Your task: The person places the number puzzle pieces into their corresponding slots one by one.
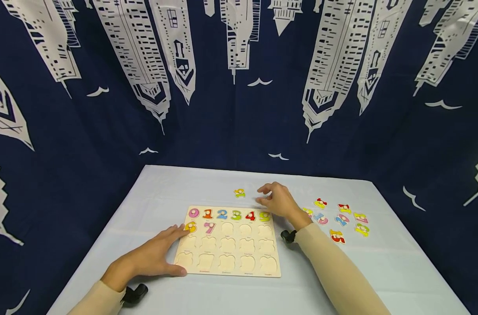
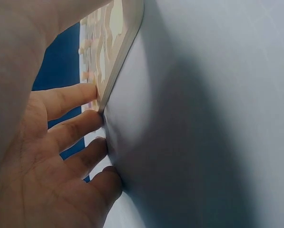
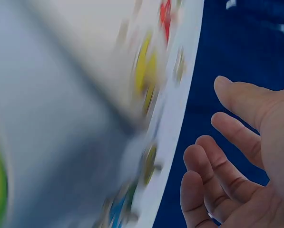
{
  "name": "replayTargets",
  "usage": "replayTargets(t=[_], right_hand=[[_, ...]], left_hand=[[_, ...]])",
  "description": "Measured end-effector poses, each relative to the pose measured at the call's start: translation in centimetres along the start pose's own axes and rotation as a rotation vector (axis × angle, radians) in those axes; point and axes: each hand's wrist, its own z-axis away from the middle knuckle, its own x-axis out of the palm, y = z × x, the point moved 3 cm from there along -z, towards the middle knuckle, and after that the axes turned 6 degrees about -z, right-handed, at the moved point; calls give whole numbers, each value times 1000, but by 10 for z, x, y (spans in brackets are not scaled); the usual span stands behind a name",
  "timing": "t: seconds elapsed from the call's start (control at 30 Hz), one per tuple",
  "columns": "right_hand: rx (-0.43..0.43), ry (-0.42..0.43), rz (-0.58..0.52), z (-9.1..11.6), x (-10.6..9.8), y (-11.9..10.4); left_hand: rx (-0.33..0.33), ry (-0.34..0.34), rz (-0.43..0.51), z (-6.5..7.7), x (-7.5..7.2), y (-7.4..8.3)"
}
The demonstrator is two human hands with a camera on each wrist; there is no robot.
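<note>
A wooden number puzzle board (image 1: pixel 239 273) lies on the white table, with coloured knobbed number pieces from 0 to 7 seated in its upper rows. The lower recesses are bare wood. My left hand (image 1: pixel 152 253) rests along the board's left side, thumb by the near corner and fingertips at the edge near the yellow 6 (image 1: pixel 190 227). In the left wrist view its fingers (image 2: pixel 75 133) reach the board's edge, loosely extended. My right hand (image 1: pixel 280 202) is raised just beyond the board's far right corner, fingers loosely bent, nothing between them. A yellow-green number piece (image 1: pixel 239 193) lies to its left, behind the board.
Several loose two-digit pieces lie scattered on the table right of the board, among them a red-orange 15 (image 1: pixel 337 236) and a yellow-green piece (image 1: pixel 362 229). A dark blue cloth (image 1: pixel 231 131) with white building prints hangs behind the table.
</note>
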Motion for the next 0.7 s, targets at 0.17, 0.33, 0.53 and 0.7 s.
replayTargets(t=[0.17, 0.33, 0.53, 0.7], right_hand=[[102, 3, 25, -2, -18, 35], [192, -28, 6, -2, -23, 55], [187, -31, 19, -5, -19, 60], [177, -7, 38, -9, -14, 59]], left_hand=[[3, 3, -3, -1, 1, 0], [0, 3, 0, -1, 0, 1], [-6, 2, 3, -1, -1, 1], [-8, -2, 6, -1, 0, 2]])
